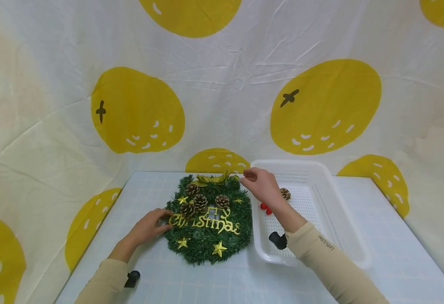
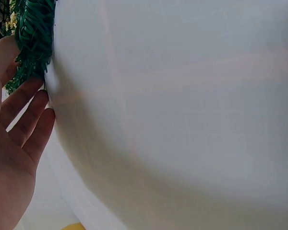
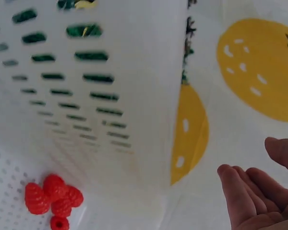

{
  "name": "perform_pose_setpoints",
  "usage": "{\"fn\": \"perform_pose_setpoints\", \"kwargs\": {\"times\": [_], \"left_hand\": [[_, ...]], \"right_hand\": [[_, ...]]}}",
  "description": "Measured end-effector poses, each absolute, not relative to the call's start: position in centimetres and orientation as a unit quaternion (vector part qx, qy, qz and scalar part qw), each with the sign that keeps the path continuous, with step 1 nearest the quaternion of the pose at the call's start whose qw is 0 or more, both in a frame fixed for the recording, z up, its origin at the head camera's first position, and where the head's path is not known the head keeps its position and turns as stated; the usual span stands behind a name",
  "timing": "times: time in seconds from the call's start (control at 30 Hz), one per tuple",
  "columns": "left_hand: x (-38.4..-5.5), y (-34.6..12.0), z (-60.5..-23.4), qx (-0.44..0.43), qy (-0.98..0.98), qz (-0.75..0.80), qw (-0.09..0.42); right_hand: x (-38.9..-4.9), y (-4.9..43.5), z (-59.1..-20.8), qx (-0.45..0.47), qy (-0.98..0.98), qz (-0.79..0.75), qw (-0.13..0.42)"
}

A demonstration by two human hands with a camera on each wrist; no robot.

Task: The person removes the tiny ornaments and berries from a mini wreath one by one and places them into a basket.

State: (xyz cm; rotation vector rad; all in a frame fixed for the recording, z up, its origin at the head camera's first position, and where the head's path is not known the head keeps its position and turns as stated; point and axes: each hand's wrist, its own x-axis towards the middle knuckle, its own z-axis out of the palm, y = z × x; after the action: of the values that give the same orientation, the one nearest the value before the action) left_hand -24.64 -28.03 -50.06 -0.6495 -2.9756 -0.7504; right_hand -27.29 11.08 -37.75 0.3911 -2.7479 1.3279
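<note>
- Near left: my left hand (image 1: 147, 226), its fingers spread and nearly straight, touches the left edge of the wreath (image 1: 203, 236). The wreath lies on the table (image 1: 176, 283), left of the tray (image 1: 324, 211).
- Far right: my right hand (image 1: 260, 185), by the tray's far-left corner, has thumb and fingers parted, with nothing visible between them.
- Governing relation: the gold bow (image 1: 211, 179) lies just left of my right fingertips, its long axis running left to right along the wreath's far edge. My right hand is the nearer; whether it touches, I cannot tell.
- Wreath, near to far: two gold stars (image 1: 219, 249); one gold lettering (image 1: 222, 224); four pinecones (image 1: 222, 202), with two more stars roughly level; one bow.
- Tray, near to far: five red berries (image 3: 37, 199) visible; one loose pinecone (image 1: 285, 194).
- Farthest: a hanging cloth (image 1: 222, 105) printed with yellow fruit.
</note>
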Motion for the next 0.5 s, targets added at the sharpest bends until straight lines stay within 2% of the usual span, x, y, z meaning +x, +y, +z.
{"fn": "perform_pose_setpoints", "kwargs": {"times": [0.5], "left_hand": [[-24.7,-28.2,-50.3,-0.212,-0.947,-0.243,0.007]], "right_hand": [[-23.2,5.5,-37.0,0.188,-0.860,0.473,0.029]]}}
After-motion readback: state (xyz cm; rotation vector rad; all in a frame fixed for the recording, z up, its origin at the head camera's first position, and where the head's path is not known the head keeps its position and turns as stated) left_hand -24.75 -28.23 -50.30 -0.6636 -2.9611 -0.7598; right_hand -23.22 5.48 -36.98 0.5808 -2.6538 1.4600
